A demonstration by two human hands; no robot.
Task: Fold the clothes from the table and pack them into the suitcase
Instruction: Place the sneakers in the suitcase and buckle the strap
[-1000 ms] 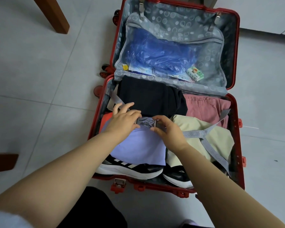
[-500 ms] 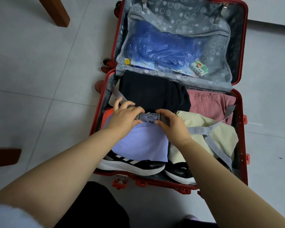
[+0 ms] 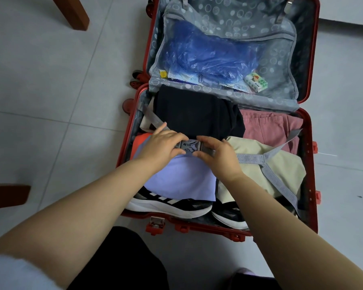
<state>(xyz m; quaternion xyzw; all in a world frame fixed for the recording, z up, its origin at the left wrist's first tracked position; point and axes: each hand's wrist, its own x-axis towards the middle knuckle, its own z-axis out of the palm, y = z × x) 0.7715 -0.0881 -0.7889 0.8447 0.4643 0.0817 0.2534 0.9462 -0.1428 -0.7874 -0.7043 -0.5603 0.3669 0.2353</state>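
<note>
**Strap buckle looks closed, packing basically done?**

Watching the head cam remotely here. Nearest me, on my side of the buckle (image 3: pixel 188 146), two black-and-white sneakers (image 3: pixel 168 204) are wedged against the front rim of the red suitcase (image 3: pixel 199 226). A folded lavender garment (image 3: pixel 180 178) lies over them and runs right up under the buckle.

The left hand (image 3: pixel 164 143) has its fingers curled round the buckle's left end. The right hand (image 3: pixel 216 155) pinches the right end, where the grey strap (image 3: pixel 249 158) comes in across a beige garment (image 3: pixel 281 164).

Compared with a second ago, the left fingers that were sticking up have come down onto the buckle. The two halves now look seated together, but I can't tell if it actually clicked.

Just beyond the buckle is a folded black garment (image 3: pixel 197 114), with a pink one (image 3: pixel 266 126) to its right. Well beyond it, the lid's mesh pocket holds a blue plastic bag (image 3: pixel 208 55).

So the clothes are all in the lower half, folded and strapped. My guess is what's left is letting go, maybe snugging the strap, then shutting the lid.
</note>
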